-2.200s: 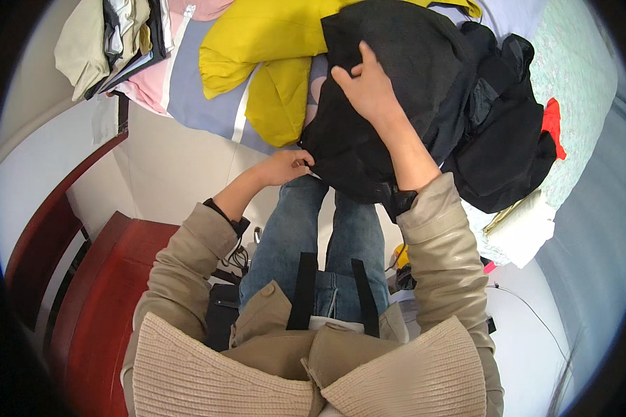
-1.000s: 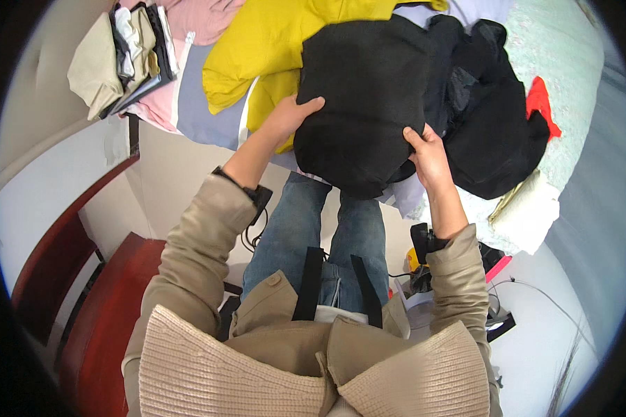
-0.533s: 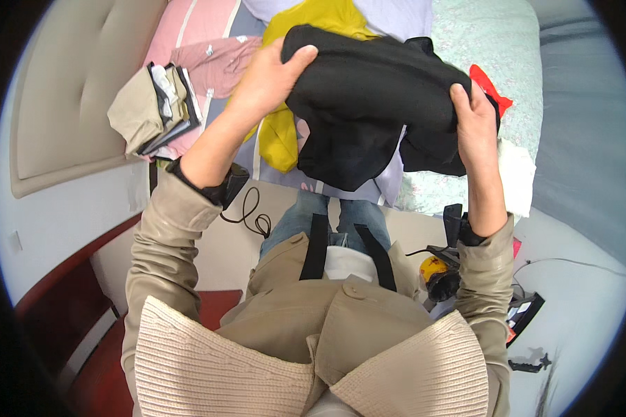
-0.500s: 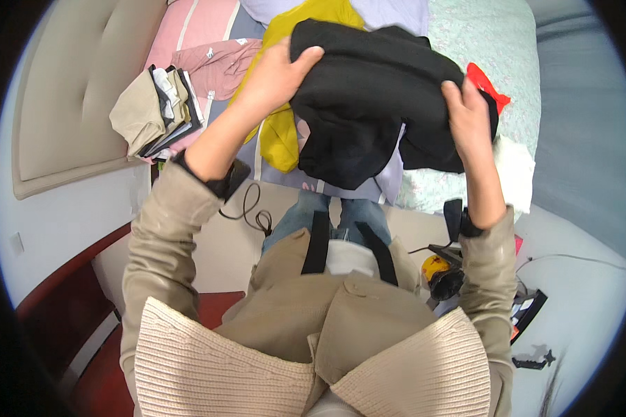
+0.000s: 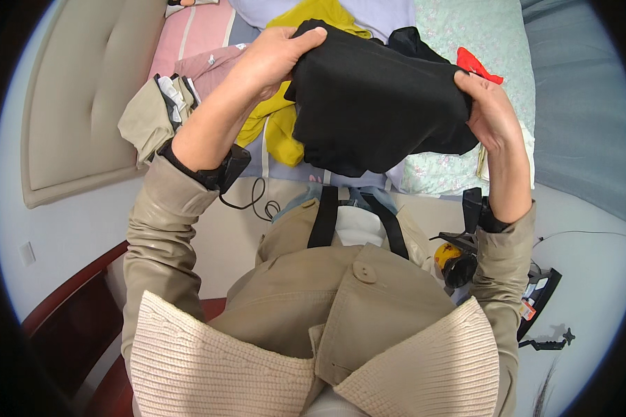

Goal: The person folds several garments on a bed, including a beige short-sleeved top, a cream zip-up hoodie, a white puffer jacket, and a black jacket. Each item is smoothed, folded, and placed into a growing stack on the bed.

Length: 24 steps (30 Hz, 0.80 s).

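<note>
A black garment (image 5: 379, 104) is stretched between my two hands above the bed, its upper edge pulled fairly straight and its lower part hanging in folds. My left hand (image 5: 278, 59) pinches its upper left corner, thumb on top. At the right end, my right hand (image 5: 490, 108) grips the edge with the thumb over the cloth and the fingers behind. More black cloth (image 5: 412, 45) bunches up behind the garment; I cannot tell whether it is part of it. A mustard-yellow garment (image 5: 284, 135) lies crumpled on the bed, partly covered from view by the black one.
A stack of folded clothes (image 5: 146, 121) sits at the bed's left edge, beside a dusty-pink garment (image 5: 205, 69). Red cloth or plastic (image 5: 478, 64) lies on the pale floral bedding (image 5: 435, 174). A padded headboard (image 5: 90, 104) stands left; a dark cable (image 5: 261, 205) hangs below the bed edge.
The black garment has turned so a broad, smooth face shows, and the gap between its hanging parts is no longer visible. My right hand has shifted slightly right and rotated.
</note>
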Each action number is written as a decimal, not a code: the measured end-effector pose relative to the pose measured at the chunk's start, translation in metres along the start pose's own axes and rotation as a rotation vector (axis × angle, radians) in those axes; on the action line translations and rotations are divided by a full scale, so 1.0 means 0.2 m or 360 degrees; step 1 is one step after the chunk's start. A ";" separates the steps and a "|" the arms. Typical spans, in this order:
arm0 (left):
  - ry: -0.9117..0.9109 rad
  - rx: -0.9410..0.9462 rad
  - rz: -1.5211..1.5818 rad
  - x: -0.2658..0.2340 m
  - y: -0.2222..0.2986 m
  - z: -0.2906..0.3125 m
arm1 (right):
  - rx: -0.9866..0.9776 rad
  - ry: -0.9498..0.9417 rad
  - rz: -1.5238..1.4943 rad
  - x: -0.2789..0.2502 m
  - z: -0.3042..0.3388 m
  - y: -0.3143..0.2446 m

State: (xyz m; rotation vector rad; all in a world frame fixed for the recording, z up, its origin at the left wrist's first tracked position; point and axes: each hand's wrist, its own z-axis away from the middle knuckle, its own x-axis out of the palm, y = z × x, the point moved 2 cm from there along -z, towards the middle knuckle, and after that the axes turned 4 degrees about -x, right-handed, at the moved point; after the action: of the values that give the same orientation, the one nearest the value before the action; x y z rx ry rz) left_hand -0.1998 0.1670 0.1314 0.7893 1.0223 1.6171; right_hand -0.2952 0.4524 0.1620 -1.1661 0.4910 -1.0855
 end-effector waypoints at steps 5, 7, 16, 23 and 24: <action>0.0102 -0.0350 0.0021 -0.03 -0.21 -0.18 | 0.0385 0.0034 0.0386 -0.01 -0.22 0.20; 0.0155 -0.0288 -0.0228 -0.05 -0.22 -0.30 | 0.0196 0.0072 0.0400 -0.02 -0.32 0.21; 0.0577 0.0541 -0.0719 -0.02 -0.21 -0.47 | -0.0274 0.0260 0.0563 -0.15 -0.43 0.25; 0.0258 -0.0257 -0.0955 0.15 -1.26 -0.58 | 0.0375 0.0052 0.0476 -0.46 -0.55 1.47; 0.0214 -0.0301 -0.1154 0.16 -1.42 -0.56 | 0.0602 0.0040 0.0453 -0.47 -0.53 1.65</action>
State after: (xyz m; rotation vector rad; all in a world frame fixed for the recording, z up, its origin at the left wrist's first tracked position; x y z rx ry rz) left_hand -0.1905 0.2049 -0.1727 0.1395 1.0677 1.1157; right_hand -0.2824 0.4832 -0.1952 -0.7264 0.4331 -0.8981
